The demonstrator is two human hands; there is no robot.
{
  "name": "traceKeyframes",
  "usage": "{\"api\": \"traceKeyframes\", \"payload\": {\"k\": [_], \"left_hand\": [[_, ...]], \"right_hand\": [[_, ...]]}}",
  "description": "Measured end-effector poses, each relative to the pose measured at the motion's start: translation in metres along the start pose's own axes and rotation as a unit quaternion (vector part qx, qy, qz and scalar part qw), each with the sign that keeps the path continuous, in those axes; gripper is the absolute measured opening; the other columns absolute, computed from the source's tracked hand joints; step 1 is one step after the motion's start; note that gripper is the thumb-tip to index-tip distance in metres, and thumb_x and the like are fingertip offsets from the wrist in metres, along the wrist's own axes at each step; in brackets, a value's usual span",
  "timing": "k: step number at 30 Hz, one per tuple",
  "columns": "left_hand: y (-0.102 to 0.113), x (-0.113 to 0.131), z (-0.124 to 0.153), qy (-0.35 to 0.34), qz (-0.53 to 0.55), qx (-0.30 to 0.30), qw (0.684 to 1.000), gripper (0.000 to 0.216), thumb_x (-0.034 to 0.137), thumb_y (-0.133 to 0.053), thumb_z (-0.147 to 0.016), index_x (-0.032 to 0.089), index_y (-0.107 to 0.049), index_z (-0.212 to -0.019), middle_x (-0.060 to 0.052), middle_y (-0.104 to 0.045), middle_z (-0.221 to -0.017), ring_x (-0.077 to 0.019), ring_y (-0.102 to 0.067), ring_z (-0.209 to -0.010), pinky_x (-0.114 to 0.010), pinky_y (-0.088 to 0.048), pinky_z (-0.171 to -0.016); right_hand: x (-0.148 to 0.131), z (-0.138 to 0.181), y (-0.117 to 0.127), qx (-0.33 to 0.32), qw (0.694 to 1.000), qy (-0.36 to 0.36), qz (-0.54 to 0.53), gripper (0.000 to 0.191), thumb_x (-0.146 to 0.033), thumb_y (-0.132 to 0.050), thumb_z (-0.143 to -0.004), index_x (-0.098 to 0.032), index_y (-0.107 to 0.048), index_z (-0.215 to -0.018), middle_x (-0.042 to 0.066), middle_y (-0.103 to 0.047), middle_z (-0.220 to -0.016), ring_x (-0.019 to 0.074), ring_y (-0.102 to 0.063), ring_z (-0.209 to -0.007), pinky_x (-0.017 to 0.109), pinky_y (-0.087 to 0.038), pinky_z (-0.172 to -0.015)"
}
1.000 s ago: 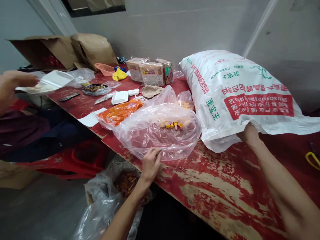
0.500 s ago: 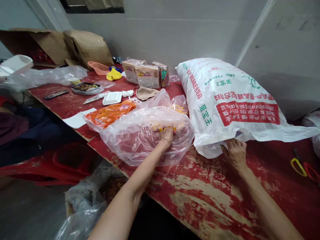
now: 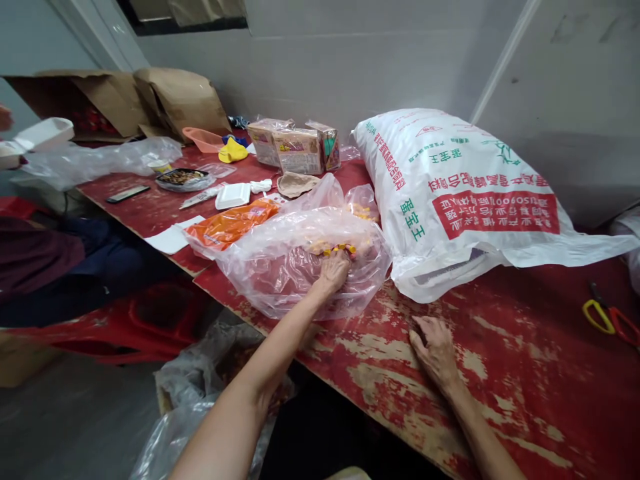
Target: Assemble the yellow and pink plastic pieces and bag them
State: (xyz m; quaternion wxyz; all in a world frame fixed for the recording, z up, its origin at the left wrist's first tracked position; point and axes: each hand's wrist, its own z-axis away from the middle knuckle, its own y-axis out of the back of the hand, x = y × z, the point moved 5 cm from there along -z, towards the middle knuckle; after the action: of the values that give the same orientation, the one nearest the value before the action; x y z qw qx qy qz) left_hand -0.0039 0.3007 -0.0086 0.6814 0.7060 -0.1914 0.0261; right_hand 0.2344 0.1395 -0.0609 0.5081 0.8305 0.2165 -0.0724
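My left hand [image 3: 334,269] reaches into a large clear plastic bag [image 3: 280,267] on the worn red table [image 3: 500,360]. Its fingers curl around several small yellow and red pieces [image 3: 340,251] inside the bag. My right hand [image 3: 434,345] lies flat on the table with its fingers spread, holding nothing, just in front of a big white printed sack [image 3: 460,193] that lies on its side.
An orange packet [image 3: 230,225], white foam trays [image 3: 233,196], wrapped boxes [image 3: 295,148] and cardboard boxes [image 3: 125,100] fill the far table. Yellow-handled scissors [image 3: 600,316] lie at the right. Another person's hand [image 3: 5,117] holds a foam box far left. A plastic-lined box [image 3: 200,400] sits below the table edge.
My right hand let go of the white sack's edge and came down flat on the table. My left hand went from the bag's rim into the bag, onto the small pieces.
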Motion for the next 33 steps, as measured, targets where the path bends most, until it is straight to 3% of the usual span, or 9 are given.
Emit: {"api": "traceKeyframes", "payload": {"k": [5, 10, 14, 16, 19, 21, 27, 31, 33], "left_hand": [[0.002, -0.006, -0.003, 0.014, 0.152, 0.038, 0.988, 0.023, 0.003, -0.051, -0.073, 0.012, -0.068, -0.085, -0.016, -0.063, -0.101, -0.0272, -0.052, -0.109, -0.038, -0.039, -0.096], [0.011, -0.028, 0.016, 0.068, 0.368, 0.098, 0.922, 0.016, 0.019, -0.057, -0.075, 0.015, -0.065, -0.088, -0.003, -0.064, -0.076, -0.0172, -0.062, -0.075, -0.03, -0.05, -0.073], [0.011, -0.022, 0.056, 0.089, 0.546, 0.09, 0.828, 0.03, 0.038, -0.069, -0.066, 0.013, -0.058, -0.08, -0.001, -0.06, -0.066, -0.0138, -0.061, -0.058, -0.028, -0.051, -0.059], [0.004, -0.009, 0.079, 0.099, 0.648, 0.048, 0.754, 0.037, 0.039, -0.075, -0.059, 0.014, -0.055, -0.076, 0.0, -0.06, -0.063, -0.0134, -0.061, -0.055, -0.026, -0.05, -0.054], [-0.014, 0.017, 0.109, 0.136, 0.779, -0.041, 0.611, 0.041, 0.03, -0.083, -0.049, 0.014, -0.054, -0.074, 0.002, -0.059, -0.059, -0.0103, -0.058, -0.049, -0.019, -0.045, -0.046], [-0.024, 0.033, 0.124, 0.156, 0.807, -0.082, 0.564, 0.042, 0.026, -0.085, -0.046, 0.013, -0.055, -0.073, 0.003, -0.06, -0.056, -0.0094, -0.057, -0.046, -0.017, -0.044, -0.043], [-0.038, 0.059, 0.148, 0.146, 0.79, -0.125, 0.583, 0.036, 0.023, -0.081, -0.05, 0.012, -0.055, -0.072, 0.001, -0.062, -0.059, -0.0104, -0.058, -0.045, -0.019, -0.047, -0.043], [-0.04, 0.067, 0.158, 0.147, 0.771, -0.111, 0.61, 0.027, 0.022, -0.075, -0.055, 0.014, -0.055, -0.071, 0.002, -0.062, -0.058, -0.0092, -0.056, -0.043, -0.018, -0.044, -0.042], [-0.039, 0.071, 0.163, 0.141, 0.752, -0.084, 0.638, 0.02, 0.022, -0.071, -0.058, 0.013, -0.058, -0.07, 0.002, -0.061, -0.057, -0.0094, -0.055, -0.044, -0.019, -0.044, -0.044]], "right_hand": [[-0.006, 0.006, -0.006, 0.0, 0.997, 0.031, 0.069, 0.035, -0.024, -0.039, -0.088, -0.014, -0.059, -0.115, 0.013, -0.057, -0.105, 0.0252, -0.049, -0.092, 0.041, -0.039, -0.082], [0.006, 0.006, -0.004, 0.035, 0.999, -0.001, -0.029, 0.036, -0.029, -0.04, -0.088, -0.016, -0.058, -0.117, 0.013, -0.057, -0.104, 0.0251, -0.05, -0.096, 0.043, -0.041, -0.086], [0.002, 0.003, 0.0, -0.004, 0.981, -0.038, -0.188, 0.037, -0.034, -0.043, -0.089, -0.019, -0.056, -0.12, 0.011, -0.06, -0.108, 0.0226, -0.055, -0.099, 0.039, -0.044, -0.086], [-0.008, 0.003, 0.004, -0.039, 0.958, -0.092, -0.269, 0.038, -0.038, -0.048, -0.087, -0.02, -0.055, -0.12, 0.009, -0.062, -0.105, 0.0208, -0.059, -0.094, 0.035, -0.047, -0.08], [-0.029, 0.0, 0.014, -0.056, 0.922, -0.171, -0.344, 0.036, -0.041, -0.057, -0.082, -0.019, -0.059, -0.11, 0.006, -0.065, -0.094, 0.0183, -0.061, -0.079, 0.029, -0.049, -0.067], [-0.045, -0.004, 0.021, -0.067, 0.918, -0.159, -0.357, 0.029, -0.039, -0.058, -0.081, -0.019, -0.061, -0.102, 0.005, -0.065, -0.089, 0.017, -0.061, -0.075, 0.027, -0.048, -0.063], [-0.075, -0.008, 0.036, -0.097, 0.955, -0.004, -0.281, 0.018, -0.028, -0.054, -0.083, -0.019, -0.064, -0.096, 0.003, -0.065, -0.081, 0.0139, -0.057, -0.066, 0.025, -0.045, -0.062], [-0.085, 0.0, 0.042, -0.111, 0.961, 0.027, -0.253, 0.018, -0.028, -0.049, -0.087, -0.019, -0.063, -0.096, 0.004, -0.064, -0.083, 0.0143, -0.058, -0.07, 0.025, -0.045, -0.065], [-0.089, 0.003, 0.046, -0.12, 0.961, 0.019, -0.247, 0.02, -0.029, -0.047, -0.088, -0.02, -0.063, -0.096, 0.005, -0.065, -0.084, 0.0155, -0.059, -0.073, 0.026, -0.046, -0.066]]}}
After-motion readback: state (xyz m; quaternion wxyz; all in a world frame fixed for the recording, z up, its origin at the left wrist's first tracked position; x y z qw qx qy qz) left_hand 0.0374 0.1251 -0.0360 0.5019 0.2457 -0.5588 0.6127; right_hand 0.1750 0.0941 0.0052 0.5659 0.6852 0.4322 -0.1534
